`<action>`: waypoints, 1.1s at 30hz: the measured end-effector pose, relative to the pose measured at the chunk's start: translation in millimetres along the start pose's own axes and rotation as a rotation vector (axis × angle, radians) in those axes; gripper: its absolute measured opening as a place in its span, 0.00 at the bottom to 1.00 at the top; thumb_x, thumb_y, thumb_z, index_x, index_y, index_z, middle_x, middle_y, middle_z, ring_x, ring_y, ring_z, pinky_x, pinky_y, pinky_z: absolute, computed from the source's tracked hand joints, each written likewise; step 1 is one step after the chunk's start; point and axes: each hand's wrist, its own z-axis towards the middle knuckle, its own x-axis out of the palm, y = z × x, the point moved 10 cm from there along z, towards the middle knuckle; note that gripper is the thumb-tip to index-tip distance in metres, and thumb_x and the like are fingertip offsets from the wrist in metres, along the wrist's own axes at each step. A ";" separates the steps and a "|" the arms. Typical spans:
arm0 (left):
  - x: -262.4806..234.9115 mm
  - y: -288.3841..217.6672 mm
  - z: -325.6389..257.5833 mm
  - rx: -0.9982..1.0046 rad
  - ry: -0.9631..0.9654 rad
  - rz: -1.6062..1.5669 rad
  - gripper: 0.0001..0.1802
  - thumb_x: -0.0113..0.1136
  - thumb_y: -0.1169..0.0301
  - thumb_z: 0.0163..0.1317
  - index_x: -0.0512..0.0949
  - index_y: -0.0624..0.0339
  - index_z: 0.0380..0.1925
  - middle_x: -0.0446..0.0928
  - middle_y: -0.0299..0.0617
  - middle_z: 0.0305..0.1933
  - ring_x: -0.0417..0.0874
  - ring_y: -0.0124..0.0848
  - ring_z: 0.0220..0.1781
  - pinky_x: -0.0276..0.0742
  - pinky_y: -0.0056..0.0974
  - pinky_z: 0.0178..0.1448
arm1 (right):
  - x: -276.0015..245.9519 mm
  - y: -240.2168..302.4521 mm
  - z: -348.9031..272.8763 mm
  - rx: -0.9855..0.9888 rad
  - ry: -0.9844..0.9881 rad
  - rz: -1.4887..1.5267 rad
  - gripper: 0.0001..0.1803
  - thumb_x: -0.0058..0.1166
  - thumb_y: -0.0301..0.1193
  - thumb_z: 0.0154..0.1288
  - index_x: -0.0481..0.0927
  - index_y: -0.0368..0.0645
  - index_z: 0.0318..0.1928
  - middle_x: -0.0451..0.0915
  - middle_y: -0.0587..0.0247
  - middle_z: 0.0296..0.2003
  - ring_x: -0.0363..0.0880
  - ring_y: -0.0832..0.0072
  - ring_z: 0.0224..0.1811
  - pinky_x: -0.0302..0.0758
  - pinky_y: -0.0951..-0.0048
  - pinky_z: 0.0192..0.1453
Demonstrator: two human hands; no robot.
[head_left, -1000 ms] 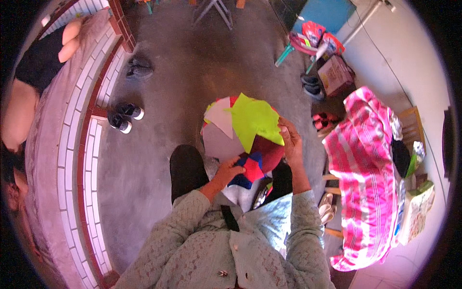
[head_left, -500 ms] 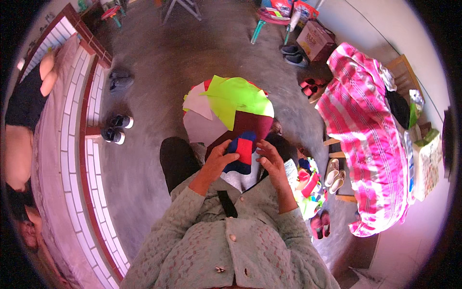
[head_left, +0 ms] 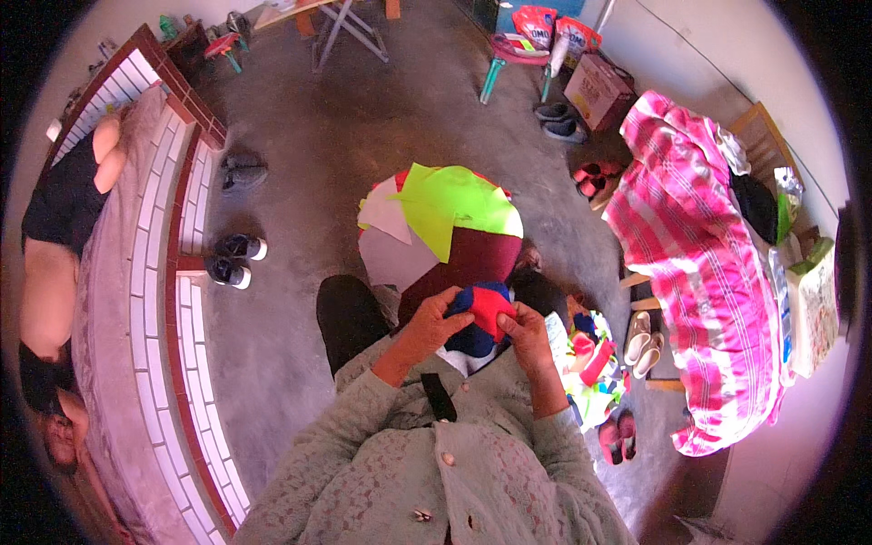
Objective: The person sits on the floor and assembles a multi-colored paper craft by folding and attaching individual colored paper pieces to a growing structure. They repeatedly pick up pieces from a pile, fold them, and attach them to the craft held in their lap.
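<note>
Above my lap, both hands hold a small navy-blue and red cloth piece. My left hand pinches its left side, the thumb lying over the navy part. My right hand grips the red part at the right edge between thumb and fingers. Just beyond them, in front of my knees, is a round spread of fabric pieces in neon yellow, maroon, grey and pale pink. What supports this spread is hidden beneath it.
Right of my leg lies a heap of bright cloth scraps, with beige shoes beside it. A pink checked cloth drapes over furniture farther right. Dark sneakers stand on the floor to the left, near a bed where a person lies.
My right hand has closed on the red part of the cloth piece; before, its fingers were apart beside it. The view has shifted slightly, so the surroundings sit lower and farther right.
</note>
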 end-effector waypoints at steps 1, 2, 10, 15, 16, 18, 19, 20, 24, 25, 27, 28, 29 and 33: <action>-1.8 -2.5 1.4 0.008 -0.010 0.037 0.12 0.57 0.72 0.58 0.73 0.62 0.41 0.75 0.32 0.35 0.72 0.20 0.39 0.70 0.30 0.46 | -1.3 4.0 0.2 -0.015 -0.033 -0.024 0.12 0.59 0.30 0.59 0.76 0.36 0.40 0.78 0.67 0.32 0.74 0.82 0.34 0.71 0.79 0.41; -4.1 -5.1 3.1 0.015 -0.019 0.074 0.12 0.57 0.73 0.58 0.73 0.63 0.42 0.75 0.33 0.35 0.72 0.20 0.39 0.70 0.30 0.46 | -3.5 10.3 -1.3 -0.029 -0.067 -0.047 0.11 0.59 0.30 0.59 0.76 0.36 0.39 0.78 0.67 0.32 0.74 0.82 0.33 0.71 0.79 0.41; -17.3 -12.5 21.3 0.068 0.006 0.188 0.21 0.56 0.72 0.56 0.72 0.64 0.51 0.77 0.42 0.45 0.75 0.31 0.50 0.68 0.35 0.58 | -36.0 27.9 -9.1 -0.196 -0.269 -0.265 0.09 0.60 0.24 0.57 0.77 0.36 0.38 0.78 0.70 0.31 0.73 0.84 0.33 0.70 0.82 0.38; -4.4 6.7 33.6 -0.082 0.134 0.051 0.20 0.54 0.73 0.57 0.72 0.65 0.50 0.77 0.41 0.45 0.75 0.29 0.49 0.68 0.34 0.57 | -49.7 32.1 -16.5 -0.289 -0.396 -0.571 0.11 0.62 0.26 0.54 0.78 0.37 0.39 0.80 0.64 0.28 0.76 0.81 0.30 0.73 0.79 0.37; -1.2 14.6 34.7 -0.103 0.140 0.020 0.20 0.54 0.73 0.56 0.72 0.65 0.50 0.77 0.40 0.45 0.75 0.29 0.48 0.68 0.34 0.56 | -48.0 39.9 -18.3 -0.285 -0.432 -0.624 0.12 0.62 0.26 0.54 0.78 0.37 0.39 0.80 0.63 0.27 0.76 0.81 0.30 0.73 0.78 0.36; -1.0 23.6 34.1 -0.156 0.095 -0.003 0.19 0.53 0.76 0.57 0.73 0.65 0.50 0.77 0.37 0.43 0.75 0.25 0.45 0.69 0.31 0.53 | -59.4 36.8 -20.0 -0.309 -0.485 -0.744 0.13 0.63 0.28 0.54 0.77 0.37 0.38 0.81 0.61 0.26 0.77 0.80 0.28 0.75 0.76 0.34; -0.5 26.2 34.5 -0.185 0.073 -0.013 0.18 0.52 0.77 0.57 0.73 0.65 0.50 0.77 0.35 0.42 0.74 0.23 0.43 0.69 0.29 0.51 | -68.9 22.3 -16.6 -0.263 -0.477 -0.587 0.12 0.63 0.28 0.54 0.77 0.37 0.37 0.81 0.62 0.27 0.77 0.80 0.28 0.75 0.76 0.34; 1.6 30.8 34.0 -0.213 0.051 -0.023 0.18 0.52 0.78 0.57 0.73 0.65 0.49 0.77 0.33 0.41 0.74 0.21 0.42 0.70 0.28 0.50 | -76.0 15.2 -18.4 -0.255 -0.478 -0.541 0.12 0.63 0.28 0.54 0.77 0.38 0.37 0.81 0.63 0.27 0.77 0.81 0.28 0.75 0.77 0.34; 3.3 46.6 31.3 -0.219 -0.018 -0.204 0.17 0.51 0.78 0.58 0.73 0.67 0.48 0.76 0.33 0.41 0.74 0.20 0.41 0.70 0.26 0.49 | -70.3 14.5 -18.3 -0.241 -0.474 -0.499 0.12 0.63 0.25 0.53 0.76 0.39 0.38 0.81 0.65 0.27 0.77 0.82 0.29 0.74 0.79 0.34; 2.4 52.7 30.6 -0.225 -0.023 -0.229 0.17 0.51 0.78 0.58 0.73 0.67 0.48 0.76 0.33 0.41 0.74 0.20 0.41 0.70 0.26 0.49 | -67.4 17.8 -19.3 -0.264 -0.464 -0.515 0.12 0.63 0.25 0.53 0.76 0.39 0.38 0.81 0.65 0.27 0.77 0.82 0.29 0.74 0.79 0.35; 0.6 58.1 30.5 -0.229 -0.034 -0.273 0.17 0.51 0.78 0.58 0.73 0.67 0.48 0.76 0.33 0.41 0.74 0.20 0.41 0.70 0.26 0.48 | -62.6 24.5 -20.2 -0.320 -0.442 -0.543 0.11 0.62 0.23 0.54 0.75 0.38 0.38 0.81 0.65 0.28 0.77 0.83 0.31 0.74 0.79 0.37; -0.4 57.6 30.0 -0.232 -0.035 -0.257 0.17 0.52 0.78 0.57 0.73 0.67 0.48 0.76 0.34 0.41 0.75 0.22 0.41 0.70 0.27 0.49 | -63.8 21.9 -18.6 -0.320 -0.420 -0.441 0.11 0.62 0.22 0.54 0.75 0.38 0.38 0.80 0.65 0.29 0.77 0.83 0.32 0.74 0.79 0.38; -1.0 56.4 28.6 -0.235 -0.037 -0.242 0.18 0.53 0.77 0.57 0.73 0.66 0.48 0.77 0.35 0.41 0.75 0.23 0.41 0.71 0.28 0.49 | -65.7 18.4 -18.0 -0.318 -0.396 -0.340 0.11 0.61 0.22 0.55 0.75 0.38 0.38 0.80 0.66 0.30 0.77 0.82 0.32 0.74 0.79 0.39; -2.7 54.3 25.7 -0.259 -0.064 -0.245 0.18 0.55 0.76 0.55 0.73 0.65 0.48 0.77 0.35 0.41 0.76 0.24 0.41 0.72 0.29 0.49 | -71.0 7.0 -12.4 -0.285 -0.295 -0.148 0.09 0.60 0.20 0.56 0.75 0.38 0.37 0.80 0.67 0.32 0.77 0.82 0.35 0.74 0.79 0.43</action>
